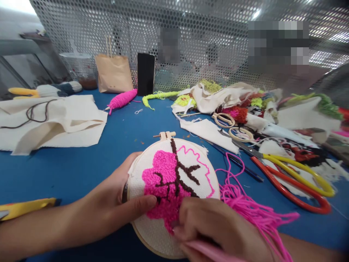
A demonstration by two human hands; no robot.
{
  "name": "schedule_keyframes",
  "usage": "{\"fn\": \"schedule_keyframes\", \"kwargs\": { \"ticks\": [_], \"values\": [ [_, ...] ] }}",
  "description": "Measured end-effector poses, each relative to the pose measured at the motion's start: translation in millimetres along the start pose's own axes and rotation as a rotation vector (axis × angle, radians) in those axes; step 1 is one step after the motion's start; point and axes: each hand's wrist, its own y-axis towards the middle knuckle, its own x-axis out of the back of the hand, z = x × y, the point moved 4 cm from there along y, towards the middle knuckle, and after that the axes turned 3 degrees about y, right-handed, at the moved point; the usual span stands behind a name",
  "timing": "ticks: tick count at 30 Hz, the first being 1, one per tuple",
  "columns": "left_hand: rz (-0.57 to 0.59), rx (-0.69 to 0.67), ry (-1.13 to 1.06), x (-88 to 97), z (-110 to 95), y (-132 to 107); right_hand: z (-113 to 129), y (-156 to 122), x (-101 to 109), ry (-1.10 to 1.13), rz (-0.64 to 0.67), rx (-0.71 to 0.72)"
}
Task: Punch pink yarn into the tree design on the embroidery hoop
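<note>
Hand (pixel 214 221) (right) curled, apparently around pink tool (pixel 211 251).

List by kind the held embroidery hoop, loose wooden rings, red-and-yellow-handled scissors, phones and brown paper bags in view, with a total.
Embroidery hoop: 1
Loose wooden rings: 2
Scissors: 1
Phone: 1
Brown paper bag: 1
Total: 6

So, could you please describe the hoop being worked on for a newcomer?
At the near side of the blue table, the left hand holds the hoop. Unlike the two small hoops beyond, it is large and carries pink and brown stitching.
</note>
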Motion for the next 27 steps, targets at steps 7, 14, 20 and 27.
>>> {"fn": "schedule_keyframes", "kwargs": {
  "ticks": [7,14,20,27],
  "values": [
    [0.012,-0.005,0.024,1.7,-2,2,-5,-8,9,0.07,-0.104,-0.142],
    [0.0,0.048,-0.046,2.4,5,1,4,3,0,0.063,0.098,-0.06],
    [0.023,0.049,-0.036,1.5,4,1,-2,-1,2,0.085,-0.066,-0.06],
    [0.0,0.033,-0.017,2.6,1,2,-5,-9,10,0.042,-0.11,-0.143]
  ]
}}
